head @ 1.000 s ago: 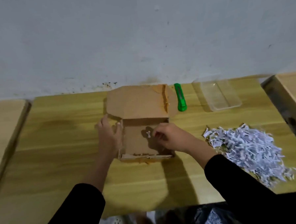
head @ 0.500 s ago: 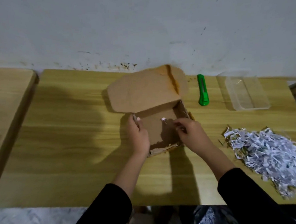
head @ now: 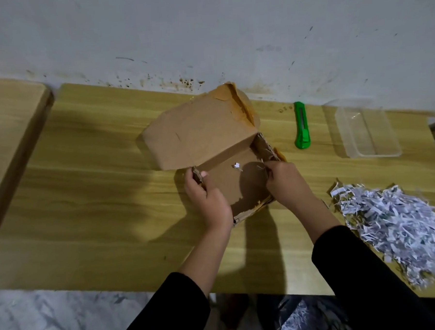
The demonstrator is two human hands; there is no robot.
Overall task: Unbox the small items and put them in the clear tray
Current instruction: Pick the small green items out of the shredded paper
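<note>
A brown box [head: 227, 187] sits open in the middle of a wood table [head: 99, 196]. Its big lid [head: 197, 133] is flipped back toward the wall [head: 204, 26].

The left hand [head: 208, 203] grips the left wall of the box. The thumb is inside, the fingers curl around the outside, and they are closed on the cardboard.

The right hand [head: 285, 184] is at the right wall of the box. Its fingers are pinched together near a thin bit at the edge. It is too small to tell if the hand has hold of that bit or of the box wall.

A small white thing [head: 236, 166] lies on the floor of the box, near the far wall, between the two hands. No hand touches it.

The clear tray [head: 368, 129] sits at the far right of the table, well apart from the box. A green cutter [head: 301, 129] lies between the box and the tray.

A big pile of white paper shreds [head: 396, 231] lies on the right side of the table, nearer than the tray.

Both arms have black sleeves [head: 368, 283].
</note>
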